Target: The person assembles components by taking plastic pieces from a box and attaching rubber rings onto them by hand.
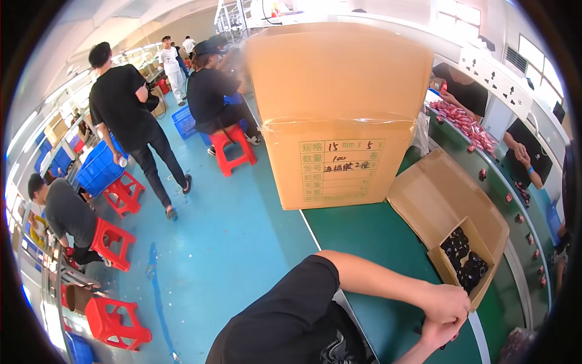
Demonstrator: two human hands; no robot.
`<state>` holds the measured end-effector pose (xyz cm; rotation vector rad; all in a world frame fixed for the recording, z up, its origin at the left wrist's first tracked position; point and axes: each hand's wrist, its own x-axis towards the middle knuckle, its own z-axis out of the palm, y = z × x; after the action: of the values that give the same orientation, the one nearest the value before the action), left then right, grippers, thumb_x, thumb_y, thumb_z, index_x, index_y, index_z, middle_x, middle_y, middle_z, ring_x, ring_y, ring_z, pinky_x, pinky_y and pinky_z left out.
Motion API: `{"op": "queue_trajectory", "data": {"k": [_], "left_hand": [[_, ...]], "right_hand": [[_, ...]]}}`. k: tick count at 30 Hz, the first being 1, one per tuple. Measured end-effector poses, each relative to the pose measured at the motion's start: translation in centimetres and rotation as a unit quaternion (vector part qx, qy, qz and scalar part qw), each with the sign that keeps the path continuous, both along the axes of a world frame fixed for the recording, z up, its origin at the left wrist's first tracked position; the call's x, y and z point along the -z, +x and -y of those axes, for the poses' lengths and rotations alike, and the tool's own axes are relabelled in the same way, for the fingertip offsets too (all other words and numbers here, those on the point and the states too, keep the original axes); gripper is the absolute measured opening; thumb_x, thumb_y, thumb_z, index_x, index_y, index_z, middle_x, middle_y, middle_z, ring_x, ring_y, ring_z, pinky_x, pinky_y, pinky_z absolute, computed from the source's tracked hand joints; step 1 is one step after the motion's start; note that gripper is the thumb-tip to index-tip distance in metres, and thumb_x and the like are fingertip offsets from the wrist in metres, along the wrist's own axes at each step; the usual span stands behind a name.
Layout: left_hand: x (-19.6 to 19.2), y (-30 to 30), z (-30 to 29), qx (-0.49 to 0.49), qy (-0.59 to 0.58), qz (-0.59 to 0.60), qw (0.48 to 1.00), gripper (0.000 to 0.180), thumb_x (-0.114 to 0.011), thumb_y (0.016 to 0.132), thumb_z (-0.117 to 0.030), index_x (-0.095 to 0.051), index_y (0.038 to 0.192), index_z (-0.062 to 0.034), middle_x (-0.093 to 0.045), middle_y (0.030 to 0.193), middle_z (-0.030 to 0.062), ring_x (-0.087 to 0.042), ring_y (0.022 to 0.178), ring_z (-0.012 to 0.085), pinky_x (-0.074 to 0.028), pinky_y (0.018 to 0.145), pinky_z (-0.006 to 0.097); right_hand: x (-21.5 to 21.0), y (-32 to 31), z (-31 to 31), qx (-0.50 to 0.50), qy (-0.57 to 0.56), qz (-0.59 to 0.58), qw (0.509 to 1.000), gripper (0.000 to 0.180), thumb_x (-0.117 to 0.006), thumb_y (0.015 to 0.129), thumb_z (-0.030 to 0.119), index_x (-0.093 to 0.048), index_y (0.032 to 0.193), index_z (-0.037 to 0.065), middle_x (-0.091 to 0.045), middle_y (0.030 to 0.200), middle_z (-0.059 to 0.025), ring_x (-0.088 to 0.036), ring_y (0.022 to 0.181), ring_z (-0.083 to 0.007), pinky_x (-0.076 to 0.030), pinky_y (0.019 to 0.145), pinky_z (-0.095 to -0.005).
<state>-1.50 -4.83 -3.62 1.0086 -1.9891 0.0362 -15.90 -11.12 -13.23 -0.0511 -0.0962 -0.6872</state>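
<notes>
The blue floor (218, 236) takes the whole left side, and the green surface (373, 315) runs along the right of it. Past the right edge of this surface there passes a curved conveyor belt (526, 261). A very large cardboard carton (339, 85) stands upright at the far end of the surface, and its lower left corner appears to reach past the left edge. On the floor, a person in black clothes (124, 109) stands near a blue crate (100, 167), and several red plastic stools (115, 324) are around.

Near the right edge of the surface is an open cardboard box (435, 259), and its wide flap (445, 194) is spread toward the carton. The box contains a pile of black parts (464, 255), lying loosely one over another.

Just beside the near corner of this box, the left hand (447, 303) and the right hand (439, 333) meet above the surface, the left one higher in view. The fingers of both are bent and drawn close together, but I cannot tell if they are gripping something. A small dark piece (418, 330) shows partly at their left side; most of it is hidden.

The smallest things are red pieces (464, 124), heaped beyond the belt's far part, with others spaced singly along the belt.
</notes>
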Motion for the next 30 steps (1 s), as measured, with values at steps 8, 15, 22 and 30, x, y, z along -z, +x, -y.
{"op": "queue_trajectory", "data": {"k": [8, 15, 22, 30], "left_hand": [[2.3, -1.9, -2.6, -0.011, 0.050, -0.036, 0.998, 0.014, -0.068, 0.076, -0.021, -0.076, 0.074, -0.0099, -0.070, 0.081, 0.0057, -0.053, 0.095, 0.0293, -0.041, 0.091, 0.043], [3.1, -5.0, -1.9, 0.023, -0.019, -0.079, 0.996, 0.016, -0.069, 0.076, -0.025, -0.065, 0.069, -0.0107, -0.061, 0.077, 0.0062, -0.054, 0.090, 0.0311, -0.041, 0.082, 0.047], [-1.8, 7.6, -9.7, -0.126, 0.154, -0.200, 0.959, 0.011, -0.078, 0.088, -0.014, -0.072, 0.090, -0.0040, -0.072, 0.090, 0.0090, -0.070, 0.086, 0.0214, -0.055, 0.079, 0.033], [3.8, 12.1, -12.8, -0.231, 0.347, -0.188, 0.889, 0.025, -0.075, 0.089, -0.017, -0.059, 0.102, -0.0040, -0.068, 0.086, 0.0076, -0.063, 0.076, 0.0196, -0.051, 0.072, 0.034]], "right_hand": [[-1.2, -0.9, -4.0, 0.010, -0.018, -0.052, 0.998, 0.031, -0.051, 0.109, 0.035, -0.060, 0.124, 0.009, -0.065, 0.123, -0.0057, -0.061, 0.111, -0.0162, -0.050, 0.102, -0.0367], [3.6, 6.3, -2.7, 0.544, 0.161, 0.310, 0.763, 0.023, -0.052, 0.106, 0.026, -0.060, 0.125, 0.015, -0.065, 0.120, -0.0066, -0.062, 0.112, -0.0148, -0.052, 0.096, -0.0340], [-7.5, 0.4, -6.9, 0.114, 0.016, -0.182, 0.976, 0.035, -0.054, 0.109, 0.034, -0.057, 0.084, 0.008, -0.056, 0.087, -0.0065, -0.052, 0.081, -0.0206, -0.043, 0.070, -0.0340], [-8.4, -4.6, -10.4, 0.159, -0.333, -0.465, 0.805, 0.025, -0.052, 0.105, 0.012, -0.062, 0.124, -0.002, -0.065, 0.083, -0.0110, -0.057, 0.065, -0.0150, -0.046, 0.059, -0.0281]]}}
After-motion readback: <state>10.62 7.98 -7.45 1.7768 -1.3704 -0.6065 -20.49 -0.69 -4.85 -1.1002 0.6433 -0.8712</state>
